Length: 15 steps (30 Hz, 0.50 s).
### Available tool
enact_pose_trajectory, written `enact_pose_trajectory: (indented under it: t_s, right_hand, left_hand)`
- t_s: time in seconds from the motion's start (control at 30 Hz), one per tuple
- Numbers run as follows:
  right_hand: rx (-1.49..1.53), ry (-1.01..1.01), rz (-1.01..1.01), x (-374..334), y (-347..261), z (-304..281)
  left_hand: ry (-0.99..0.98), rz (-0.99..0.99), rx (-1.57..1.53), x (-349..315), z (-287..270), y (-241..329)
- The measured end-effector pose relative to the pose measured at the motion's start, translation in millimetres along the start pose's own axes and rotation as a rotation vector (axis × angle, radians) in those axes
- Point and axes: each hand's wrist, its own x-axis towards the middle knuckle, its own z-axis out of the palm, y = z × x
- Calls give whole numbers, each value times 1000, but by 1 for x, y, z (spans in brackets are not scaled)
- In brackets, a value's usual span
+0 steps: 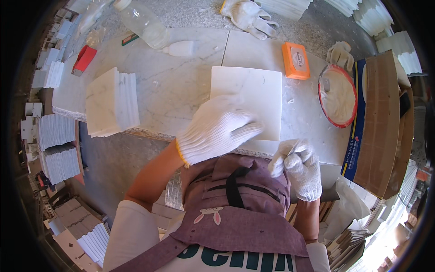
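Note:
A square white tile (258,84) lies on the pale marble worktop in front of me. My left hand (219,127), in a white knitted glove, is over the tile's near left part with its fingers stretched out; they are slightly blurred. Beyond the worktop's near edge, to the right of the tile, my gloved right hand (298,167) is raised with its fingers bent together. Something small and thin seems to be pinched at its fingertips, too small to name. A stack of similar tiles (102,102) stands to the left.
On the worktop are an orange box (296,60), a red-rimmed tub of white paste (337,97), a clear bottle (144,25), a small white bottle (180,48) and a red object (84,59). Spare gloves (248,17) lie at the back. A cardboard box (376,122) borders the right.

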Motion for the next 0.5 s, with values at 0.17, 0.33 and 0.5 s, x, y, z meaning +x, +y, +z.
enact_pose_trajectory:
  t_s: [0.17, 0.33, 0.5]
  right_hand:
    - [-922, 115, -417, 32, -8, 1]
    - [-1503, 15, -775, 97, -14, 15]
    - [-1520, -55, -818, 116, -13, 17]
  left_hand:
    - [338, -328, -260, -46, 1, -2]
    - [406, -224, -22, -63, 12, 4]
    - [427, -109, 43, -64, 15, 2]
